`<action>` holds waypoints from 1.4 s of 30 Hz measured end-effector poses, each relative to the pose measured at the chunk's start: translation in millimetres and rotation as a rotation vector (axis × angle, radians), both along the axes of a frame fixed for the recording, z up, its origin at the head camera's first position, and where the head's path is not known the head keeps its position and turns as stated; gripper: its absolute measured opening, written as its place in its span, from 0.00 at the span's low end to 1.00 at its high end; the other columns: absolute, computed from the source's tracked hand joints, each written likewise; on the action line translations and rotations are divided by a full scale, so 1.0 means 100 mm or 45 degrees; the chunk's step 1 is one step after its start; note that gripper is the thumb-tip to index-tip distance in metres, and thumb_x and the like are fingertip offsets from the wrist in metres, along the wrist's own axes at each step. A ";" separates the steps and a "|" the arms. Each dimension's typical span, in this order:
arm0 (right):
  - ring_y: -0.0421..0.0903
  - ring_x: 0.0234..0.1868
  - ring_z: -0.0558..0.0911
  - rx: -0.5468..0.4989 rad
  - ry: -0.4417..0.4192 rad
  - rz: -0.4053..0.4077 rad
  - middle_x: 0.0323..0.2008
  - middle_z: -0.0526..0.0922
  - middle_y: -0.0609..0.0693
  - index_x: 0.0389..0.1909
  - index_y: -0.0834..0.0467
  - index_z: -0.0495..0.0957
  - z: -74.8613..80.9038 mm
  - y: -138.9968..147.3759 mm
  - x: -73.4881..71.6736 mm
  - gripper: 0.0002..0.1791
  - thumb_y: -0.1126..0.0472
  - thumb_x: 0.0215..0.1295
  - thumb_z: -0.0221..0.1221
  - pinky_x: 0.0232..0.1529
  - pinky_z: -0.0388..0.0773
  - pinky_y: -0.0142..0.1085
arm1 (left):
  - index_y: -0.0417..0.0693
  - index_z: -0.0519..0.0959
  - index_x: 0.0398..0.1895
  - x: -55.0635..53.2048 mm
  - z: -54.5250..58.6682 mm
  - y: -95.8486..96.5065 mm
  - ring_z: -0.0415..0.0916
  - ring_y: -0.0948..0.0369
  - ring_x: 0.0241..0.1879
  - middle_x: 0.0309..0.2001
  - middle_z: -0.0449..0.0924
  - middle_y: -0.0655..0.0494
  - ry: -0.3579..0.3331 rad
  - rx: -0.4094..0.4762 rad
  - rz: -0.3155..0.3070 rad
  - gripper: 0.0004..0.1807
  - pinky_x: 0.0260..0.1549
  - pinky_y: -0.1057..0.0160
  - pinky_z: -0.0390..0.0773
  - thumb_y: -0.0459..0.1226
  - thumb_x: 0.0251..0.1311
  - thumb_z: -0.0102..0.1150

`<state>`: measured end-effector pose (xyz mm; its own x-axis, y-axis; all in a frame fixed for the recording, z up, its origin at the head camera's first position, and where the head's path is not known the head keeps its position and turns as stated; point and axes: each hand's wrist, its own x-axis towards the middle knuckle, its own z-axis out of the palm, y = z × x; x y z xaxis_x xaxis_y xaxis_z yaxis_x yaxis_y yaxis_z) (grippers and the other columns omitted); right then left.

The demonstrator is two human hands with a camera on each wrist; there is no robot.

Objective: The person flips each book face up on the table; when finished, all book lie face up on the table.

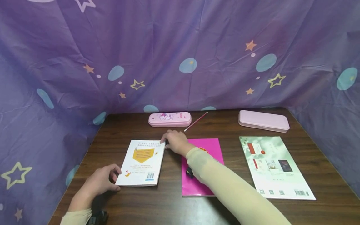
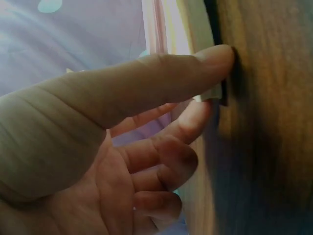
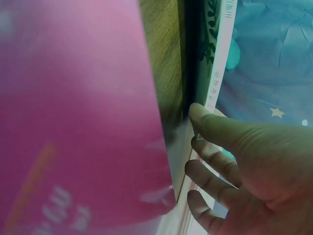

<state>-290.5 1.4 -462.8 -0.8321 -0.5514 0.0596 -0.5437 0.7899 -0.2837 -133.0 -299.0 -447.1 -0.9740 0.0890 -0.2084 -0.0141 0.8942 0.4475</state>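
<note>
A white paperback book (image 1: 143, 170), with a yellow panel and a barcode on its cover, lies on the dark wooden table. My left hand (image 1: 98, 181) pinches its near left corner, thumb on the near edge and fingers at the left side. At the far right corner, my right hand (image 1: 175, 142) holds the book between thumb and fingertips. The right wrist view shows that thumb against the book's spine (image 3: 218, 68). Under my right forearm lies a magenta book (image 1: 194, 187), partly hidden by the sleeve.
Behind the books are a pink pencil case (image 1: 170, 120) with a rabbit picture, a thin red pencil (image 1: 196, 121) and a plain pink case (image 1: 263, 121). On the right lies a pale green book (image 1: 284, 181). A purple patterned curtain (image 1: 174, 37) hangs around the table (image 1: 146, 206).
</note>
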 end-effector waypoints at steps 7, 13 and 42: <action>0.49 0.55 0.83 -0.033 -0.044 0.007 0.49 0.85 0.45 0.46 0.41 0.87 0.02 0.04 0.01 0.11 0.50 0.63 0.70 0.52 0.76 0.48 | 0.51 0.79 0.40 0.03 -0.01 -0.05 0.72 0.63 0.30 0.30 0.79 0.62 0.087 0.035 -0.020 0.26 0.31 0.62 0.68 0.37 0.38 0.84; 0.49 0.55 0.83 -0.071 -0.058 0.000 0.47 0.85 0.46 0.49 0.43 0.87 0.03 0.04 0.02 0.13 0.50 0.65 0.69 0.51 0.78 0.49 | 0.49 0.82 0.38 0.03 0.09 -0.13 0.76 0.65 0.31 0.31 0.80 0.62 0.160 0.047 -0.057 0.15 0.32 0.65 0.72 0.35 0.48 0.78; 0.53 0.57 0.81 -0.626 -0.062 -0.045 0.48 0.86 0.52 0.44 0.55 0.83 0.11 0.24 -0.03 0.10 0.53 0.75 0.59 0.65 0.72 0.51 | 0.51 0.83 0.35 0.00 0.33 -0.04 0.58 0.70 0.13 0.13 0.64 0.63 0.774 0.168 0.242 0.09 0.14 0.66 0.61 0.36 0.54 0.76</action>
<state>-293.5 25.0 -451.6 -0.8580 -0.4393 0.2662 -0.4960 0.5741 -0.6514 -133.5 -303.1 -414.5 -0.9160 -0.1092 0.3860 0.1241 0.8379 0.5316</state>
